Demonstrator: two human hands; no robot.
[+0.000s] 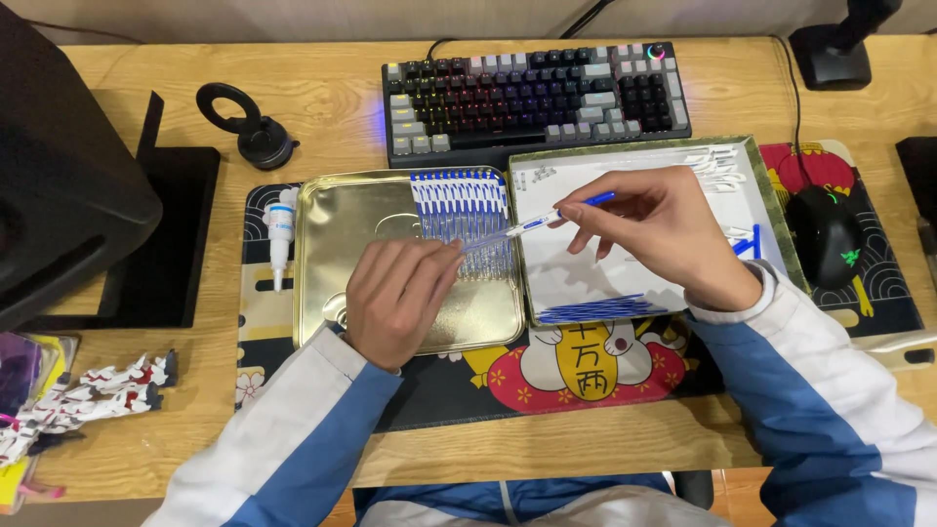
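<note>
One pen (547, 219), tip behind fingers (444, 262)

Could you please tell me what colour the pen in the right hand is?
The pen in the right hand is white with blue ends, seen in the head view.

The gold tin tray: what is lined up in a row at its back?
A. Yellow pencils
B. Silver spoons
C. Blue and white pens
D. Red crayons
C: a neat row of blue and white pens lies side by side at the back of the gold tin tray, just past the left hand, while the right hand holds one more pen.
</note>
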